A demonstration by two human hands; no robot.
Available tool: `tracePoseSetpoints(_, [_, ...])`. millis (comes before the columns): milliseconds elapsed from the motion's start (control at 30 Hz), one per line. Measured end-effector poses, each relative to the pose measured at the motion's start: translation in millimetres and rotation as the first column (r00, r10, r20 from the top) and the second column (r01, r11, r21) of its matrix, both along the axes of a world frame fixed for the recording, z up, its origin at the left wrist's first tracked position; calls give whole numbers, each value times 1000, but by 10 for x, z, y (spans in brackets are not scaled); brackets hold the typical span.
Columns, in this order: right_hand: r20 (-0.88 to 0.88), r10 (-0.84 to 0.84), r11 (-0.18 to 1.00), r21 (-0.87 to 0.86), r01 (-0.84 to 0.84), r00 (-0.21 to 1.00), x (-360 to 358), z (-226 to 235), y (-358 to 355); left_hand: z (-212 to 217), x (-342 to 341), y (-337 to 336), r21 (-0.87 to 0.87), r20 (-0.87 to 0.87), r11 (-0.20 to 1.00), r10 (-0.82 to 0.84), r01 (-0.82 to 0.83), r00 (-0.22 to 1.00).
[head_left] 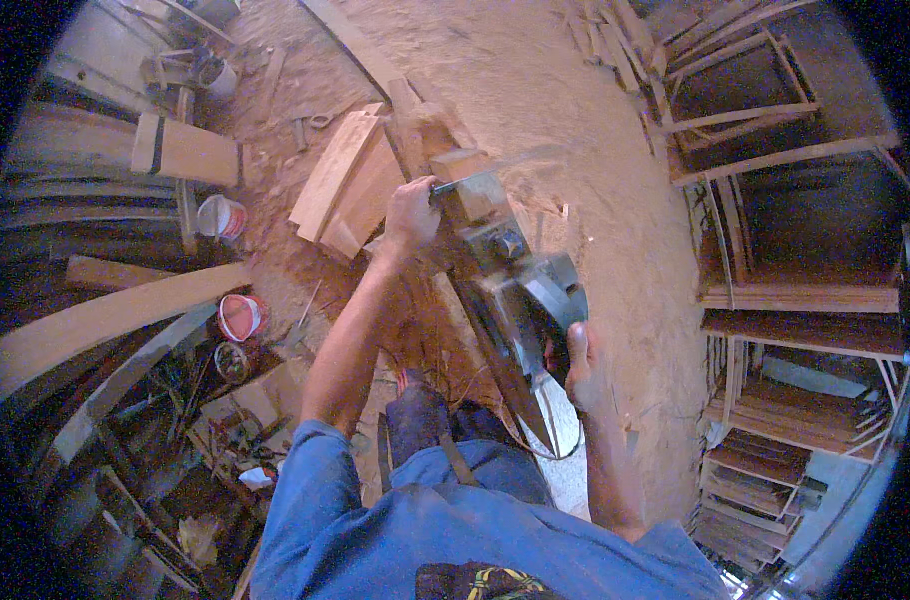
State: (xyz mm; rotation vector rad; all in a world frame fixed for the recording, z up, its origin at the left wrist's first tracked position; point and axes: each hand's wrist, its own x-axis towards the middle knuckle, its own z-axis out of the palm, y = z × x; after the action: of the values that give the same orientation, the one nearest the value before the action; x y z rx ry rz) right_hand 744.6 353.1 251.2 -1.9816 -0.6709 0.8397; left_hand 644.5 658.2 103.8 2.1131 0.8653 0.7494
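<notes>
A grey power tool (pixel 550 290) with a rounded dark housing and a blue knob-like part (pixel 510 243) rests along a long narrow wooden workpiece (pixel 480 320); it looks like an electric hand planer. My right hand (pixel 582 370) is closed around its rear part, the thumb on top and the other fingers mostly hidden. Farther forward and to the left, my left hand (pixel 412 213) is closed at the end of a thin dark rod (pixel 463 183). The rod reaches across the front of the tool, over a pale wood block (pixel 462 162).
Pale boards (pixel 340 185) lie just left of the workpiece. Wood shavings (pixel 625 230) cover the floor. White-and-red buckets (pixel 240 317) and curved planks (pixel 115 325) stand at the left. Wooden frames and stacked boards (pixel 800 298) line the right. A cable (pixel 545 453) loops near my legs.
</notes>
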Motion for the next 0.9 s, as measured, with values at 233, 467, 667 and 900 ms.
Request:
tracePoseSetpoints(233, [-58,39,999,-35,-41,998,20,68,141,-207,-79,0,-53,78,995,86,-82,993])
tracePoseSetpoints(467, [310,150,975,113,-193,939,245,-18,1768,-611,-983,-133,-412,198,718,672,-561,714])
tracePoseSetpoints(667, [314,107,982,118,-151,943,449,-65,2381,-400,-1845,-944,-257,91,679,726,-688,682])
tracePoseSetpoints(900, [120,119,991,54,-126,986,264,-105,1144,-455,-2323,-2014,-279,-106,601,756,-749,645])
